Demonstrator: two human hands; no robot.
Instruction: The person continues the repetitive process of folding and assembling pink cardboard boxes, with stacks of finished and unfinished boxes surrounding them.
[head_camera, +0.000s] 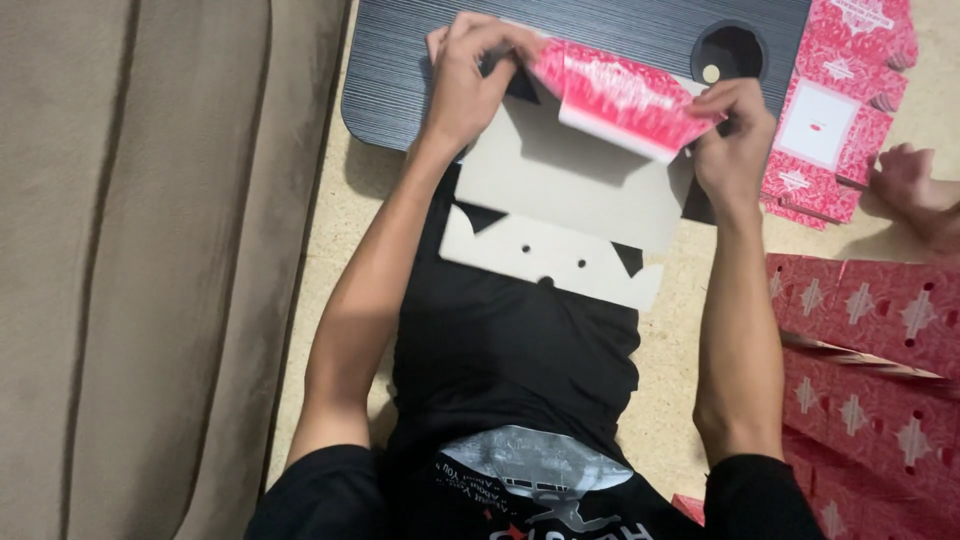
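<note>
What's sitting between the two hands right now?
In the head view, the folded red-patterned flap of the cardboard box blank spans between left hand and right hand.

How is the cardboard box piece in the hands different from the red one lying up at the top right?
The held box blank shows mostly its plain grey inside; the lying box blank shows its red patterned side. The held one is partly folded, gripped by the left hand and right hand; the other lies flat, untouched. Both have red print.

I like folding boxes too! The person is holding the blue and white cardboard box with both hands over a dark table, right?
Not quite. The cardboard box is red and white outside, plain grey inside, not blue. The head view shows the left hand and right hand gripping its top corners over the dark table.
</note>
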